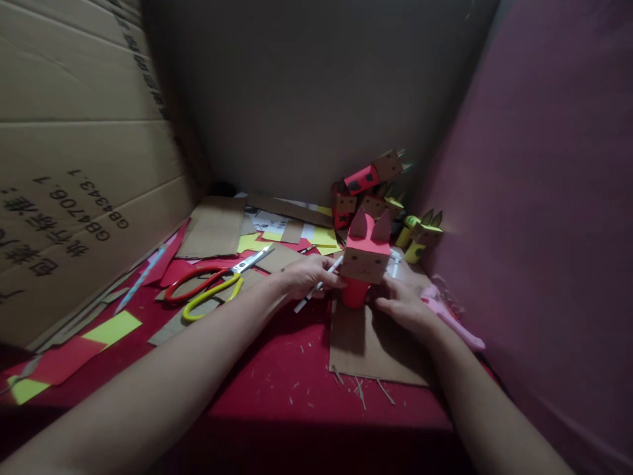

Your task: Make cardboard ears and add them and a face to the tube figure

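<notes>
A cardboard cat figure (366, 260) stands upright on a cardboard sheet (353, 346). It has a boxy head with a red top, two pointed ears, a small drawn face and a red tube body. At its left side is my left hand (311, 276), with a slim white pen (321, 285) slanting between its fingers; its fingertips reach toward the tube. From the right, my right hand (401, 302) curls around the lower body, its fingertips partly hidden behind the figure.
Scissors (217, 284) with red and yellow handles lie left on cardboard scraps. Several similar figures (363, 178) are heaped at the back. A pink glue gun (450, 316) lies right. A large cardboard box (89, 152) walls the left; paper scraps (113, 328) are scattered on the red cloth.
</notes>
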{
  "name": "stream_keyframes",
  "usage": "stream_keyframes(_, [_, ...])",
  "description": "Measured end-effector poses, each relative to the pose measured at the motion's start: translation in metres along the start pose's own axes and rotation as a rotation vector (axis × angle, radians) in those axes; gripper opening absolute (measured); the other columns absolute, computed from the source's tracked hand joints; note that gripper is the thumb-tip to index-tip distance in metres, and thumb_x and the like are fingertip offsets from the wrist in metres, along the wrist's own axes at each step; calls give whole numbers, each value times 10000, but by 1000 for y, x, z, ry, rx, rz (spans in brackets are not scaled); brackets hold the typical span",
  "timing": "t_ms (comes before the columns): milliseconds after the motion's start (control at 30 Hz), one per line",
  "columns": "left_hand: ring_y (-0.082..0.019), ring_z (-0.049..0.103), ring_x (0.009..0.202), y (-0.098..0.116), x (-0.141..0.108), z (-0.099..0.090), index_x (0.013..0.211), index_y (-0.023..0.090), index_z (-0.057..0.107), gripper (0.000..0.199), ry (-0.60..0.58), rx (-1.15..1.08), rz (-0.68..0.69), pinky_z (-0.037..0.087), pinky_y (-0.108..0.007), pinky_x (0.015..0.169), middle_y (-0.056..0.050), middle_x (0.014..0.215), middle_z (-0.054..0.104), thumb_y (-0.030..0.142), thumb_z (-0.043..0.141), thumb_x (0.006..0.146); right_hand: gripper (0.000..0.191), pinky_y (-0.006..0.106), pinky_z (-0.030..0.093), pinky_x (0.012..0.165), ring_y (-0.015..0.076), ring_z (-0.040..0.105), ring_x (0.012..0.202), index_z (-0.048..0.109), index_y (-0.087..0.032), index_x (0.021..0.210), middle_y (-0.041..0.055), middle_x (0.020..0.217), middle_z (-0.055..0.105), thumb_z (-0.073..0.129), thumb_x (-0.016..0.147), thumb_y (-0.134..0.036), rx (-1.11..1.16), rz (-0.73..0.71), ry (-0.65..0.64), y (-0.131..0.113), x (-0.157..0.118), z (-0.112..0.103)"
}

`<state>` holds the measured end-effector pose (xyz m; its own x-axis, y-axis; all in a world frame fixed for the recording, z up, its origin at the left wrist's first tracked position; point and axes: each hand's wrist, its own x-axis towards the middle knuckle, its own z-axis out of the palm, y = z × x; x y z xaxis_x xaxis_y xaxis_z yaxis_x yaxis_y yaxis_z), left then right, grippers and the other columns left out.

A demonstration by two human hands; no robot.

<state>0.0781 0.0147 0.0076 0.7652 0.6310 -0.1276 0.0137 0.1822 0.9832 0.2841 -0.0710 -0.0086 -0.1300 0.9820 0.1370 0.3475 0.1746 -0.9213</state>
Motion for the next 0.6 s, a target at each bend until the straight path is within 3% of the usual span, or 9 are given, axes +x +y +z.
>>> stream_keyframes(133, [-66,299,439,-1,1,-2,633,158,546,185,-1,14,-6,128,-255,440,43,516,423,105,720,601,573,304,484,611,179,608,694,632,-200,1086,45,860,685,457,555,-75,-3,-1,16,0,1,0])
stream_keyframes(333, [-58,307,447,1,-2,0,672,140,579,180,3,37,-23,122,-239,435,42,544,451,143,742,597,474,360,481,774,238,596,910,606,-215,1111,67,1023,662,690,646,-253,-28,-56,87,-17,-3,3])
stream_keyframes(600, [-53,332,461,0,0,-6,704,146,566,266,67,58,-34,148,-220,427,35,610,502,93,755,525,399,334,470,703,196,561,765,612,-239,1047,24,911,659,742,670,-256,-79,-58,137,-12,4,25])
